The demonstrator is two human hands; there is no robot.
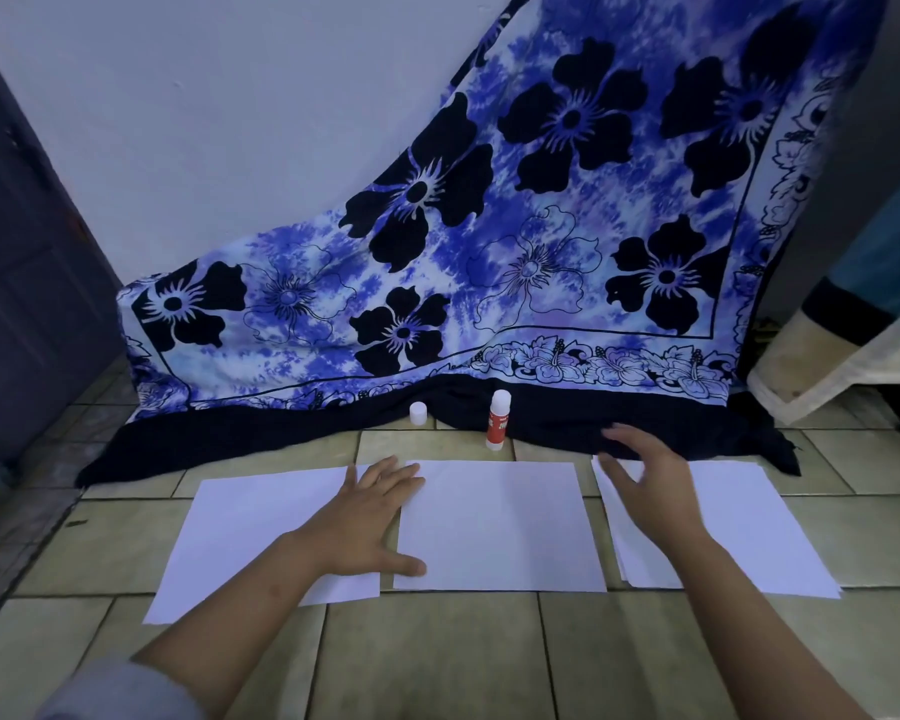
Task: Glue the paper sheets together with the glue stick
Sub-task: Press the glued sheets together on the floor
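Note:
Three lots of white paper lie side by side on the tiled floor: a left sheet (250, 532), a middle sheet (500, 527) and a right stack (749, 532) of several sheets. My left hand (372, 517) rests flat across the gap between the left and middle sheets, fingers spread. Over the left edge of the right stack hovers my right hand (645, 480), fingers apart and blurred, holding nothing. A red and white glue stick (498, 420) stands upright beyond the middle sheet. Its white cap (418, 413) stands apart to the left.
A blue flowered cloth (489, 241) hangs down the wall and spreads onto the floor just behind the glue stick. A dark door (27, 262) is at the left. A pale piece of furniture (842, 366) stands at the right.

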